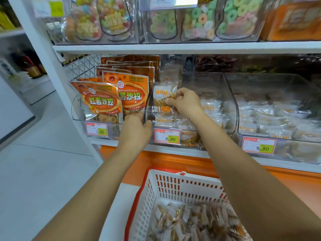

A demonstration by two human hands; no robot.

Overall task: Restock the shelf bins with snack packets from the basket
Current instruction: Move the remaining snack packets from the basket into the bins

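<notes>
A clear snack packet (163, 94) with a white label stands upright at the left end of the middle clear shelf bin (217, 87). My right hand (185, 101) pinches its right edge. My left hand (137, 129) grips the front left corner of that bin, beside the divider. Below, a white basket (173, 188) with a red rim holds several small clear snack packets (196, 223). More of the same packets lie low in the middle bin.
The left bin holds orange pouches (102, 101) standing upright. The right clear bin (278, 119) is filled with small white-labelled packets. Price tags (167, 137) hang on the bin fronts. Jars of ring candy (199, 20) fill the shelf above. White floor lies to the left.
</notes>
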